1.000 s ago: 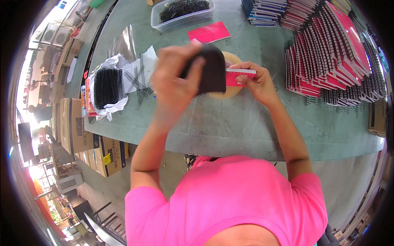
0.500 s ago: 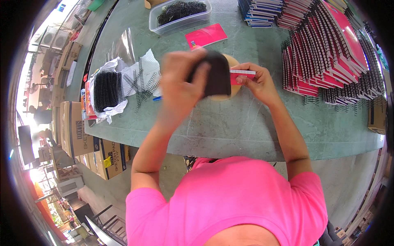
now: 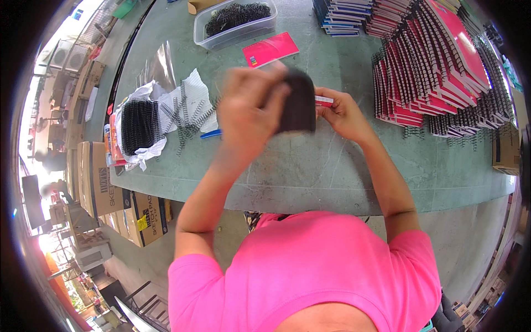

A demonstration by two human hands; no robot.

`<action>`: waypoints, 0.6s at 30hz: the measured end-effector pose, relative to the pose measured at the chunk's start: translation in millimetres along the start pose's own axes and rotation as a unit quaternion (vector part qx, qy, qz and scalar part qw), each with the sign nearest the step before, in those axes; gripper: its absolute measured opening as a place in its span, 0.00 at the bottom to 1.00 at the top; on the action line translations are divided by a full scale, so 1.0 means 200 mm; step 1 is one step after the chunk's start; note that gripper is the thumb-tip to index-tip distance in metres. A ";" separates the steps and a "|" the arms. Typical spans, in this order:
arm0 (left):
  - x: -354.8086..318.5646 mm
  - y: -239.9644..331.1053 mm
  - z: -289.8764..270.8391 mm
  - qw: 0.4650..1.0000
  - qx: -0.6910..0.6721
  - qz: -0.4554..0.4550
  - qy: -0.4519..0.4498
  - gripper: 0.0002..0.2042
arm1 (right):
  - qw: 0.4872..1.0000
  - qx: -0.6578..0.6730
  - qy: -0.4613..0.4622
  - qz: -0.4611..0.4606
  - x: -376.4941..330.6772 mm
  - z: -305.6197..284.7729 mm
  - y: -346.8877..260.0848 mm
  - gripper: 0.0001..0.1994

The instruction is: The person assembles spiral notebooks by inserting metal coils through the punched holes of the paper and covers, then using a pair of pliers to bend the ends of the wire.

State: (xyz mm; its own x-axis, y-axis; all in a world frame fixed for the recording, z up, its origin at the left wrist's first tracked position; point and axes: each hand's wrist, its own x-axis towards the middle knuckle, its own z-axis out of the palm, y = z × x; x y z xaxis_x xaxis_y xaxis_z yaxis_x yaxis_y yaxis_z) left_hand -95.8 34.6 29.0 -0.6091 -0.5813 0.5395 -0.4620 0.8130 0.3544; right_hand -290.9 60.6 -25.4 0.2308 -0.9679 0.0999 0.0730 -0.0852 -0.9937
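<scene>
Clearly, dark notebook (image 3: 296, 102) sits between left hand (image 3: 249, 110), right hand (image 3: 340, 113).

I see a clear tub of black coils (image 3: 235, 22) upper centre, stacked spiral notebooks (image 3: 437, 77) upper right, cardboard boxes (image 3: 119, 202) lower left.

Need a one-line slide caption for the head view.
Left hand and right hand hold a dark pad over a green table, beside stacked spiral notebooks.
</scene>
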 end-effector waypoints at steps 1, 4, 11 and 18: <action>-0.05 -0.01 0.04 0.999 0.003 0.007 -0.037 0.14 | 1.000 0.000 -0.004 0.002 0.01 0.01 -0.02 0.19; -0.20 0.03 0.16 0.985 -0.094 -0.050 -0.137 0.14 | 0.996 -0.079 -0.001 -0.047 0.02 0.00 -0.04 0.20; 0.07 -0.03 -0.03 0.992 0.119 0.044 0.004 0.12 | 0.878 -0.443 0.108 -0.147 0.00 0.03 -0.08 0.15; 0.08 -0.07 -0.02 0.991 0.122 0.014 -0.061 0.14 | 0.977 -0.138 0.127 0.104 -0.02 0.09 -0.21 0.10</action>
State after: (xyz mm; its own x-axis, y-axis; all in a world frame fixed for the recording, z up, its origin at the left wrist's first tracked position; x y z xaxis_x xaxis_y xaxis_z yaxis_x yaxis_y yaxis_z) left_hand -96.4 14.0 36.5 -0.6910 -0.5701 0.4445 -0.5761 0.8057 0.1376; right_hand -277.1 72.4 17.1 -0.0388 -0.9954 -0.0873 -0.2229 0.0938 -0.9703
